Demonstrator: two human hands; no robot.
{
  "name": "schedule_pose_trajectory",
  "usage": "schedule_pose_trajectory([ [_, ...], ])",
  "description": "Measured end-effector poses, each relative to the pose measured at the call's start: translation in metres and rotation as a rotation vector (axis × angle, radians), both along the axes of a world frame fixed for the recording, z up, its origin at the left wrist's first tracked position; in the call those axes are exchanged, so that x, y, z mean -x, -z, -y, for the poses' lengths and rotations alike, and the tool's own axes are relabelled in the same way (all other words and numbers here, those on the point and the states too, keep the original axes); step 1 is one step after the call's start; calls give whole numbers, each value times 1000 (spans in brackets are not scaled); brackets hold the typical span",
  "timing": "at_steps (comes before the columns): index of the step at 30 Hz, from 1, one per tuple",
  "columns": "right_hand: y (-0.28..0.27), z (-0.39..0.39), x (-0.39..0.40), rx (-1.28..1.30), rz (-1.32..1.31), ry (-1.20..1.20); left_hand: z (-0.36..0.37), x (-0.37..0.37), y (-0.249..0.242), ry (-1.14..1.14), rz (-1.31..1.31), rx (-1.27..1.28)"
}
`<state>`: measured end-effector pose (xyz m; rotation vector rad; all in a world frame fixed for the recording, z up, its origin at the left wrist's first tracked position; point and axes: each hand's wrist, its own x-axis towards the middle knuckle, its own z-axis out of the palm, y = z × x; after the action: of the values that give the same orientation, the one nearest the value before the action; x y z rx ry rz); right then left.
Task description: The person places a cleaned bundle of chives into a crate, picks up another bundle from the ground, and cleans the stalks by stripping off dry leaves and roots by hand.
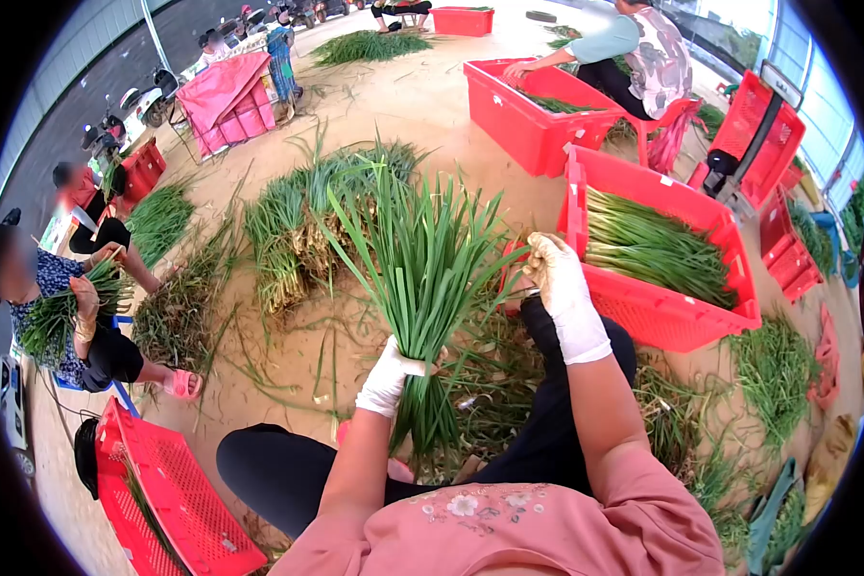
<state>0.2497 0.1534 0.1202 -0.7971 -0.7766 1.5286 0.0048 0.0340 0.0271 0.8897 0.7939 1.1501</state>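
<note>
My left hand, in a white glove, is wrapped round the middle of a bunch of garlic chives. The long flat leaves fan out above the fist, and more green hangs below it. To the right of the bunch is my right hand, raised and gloved in white, its fingers pinched together near some leaf tips. Whether a leaf is between those fingers is hard to make out. Loose leaves and trimmings lie on the ground below, between my legs.
A red crate of chives stands at my right; another red crate is beyond it. A large chive pile lies ahead. One co-worker sits at left holding greens, another at far right. A red crate stands lower left.
</note>
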Motion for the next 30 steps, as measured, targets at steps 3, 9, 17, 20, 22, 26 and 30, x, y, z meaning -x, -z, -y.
schedule_pose_trajectory([
  [3,-11,10,7,-379,492,251,3,-4,3,-32,-35,7],
  [9,-10,31,33,-502,1030,187,5,-15,-8,-16,-117,9],
  [17,-4,39,40,-336,1156,149,6,-18,-10,-58,-122,35],
  [20,12,38,40,-311,1144,34,8,-19,-18,-76,-132,33],
  [22,12,44,43,-303,1074,-31,9,-19,-21,-91,-143,37],
  [26,20,48,48,-334,1069,-28,9,-19,-18,-68,-94,51],
  [30,23,48,43,-343,996,-9,10,-16,-20,-80,-125,35],
])
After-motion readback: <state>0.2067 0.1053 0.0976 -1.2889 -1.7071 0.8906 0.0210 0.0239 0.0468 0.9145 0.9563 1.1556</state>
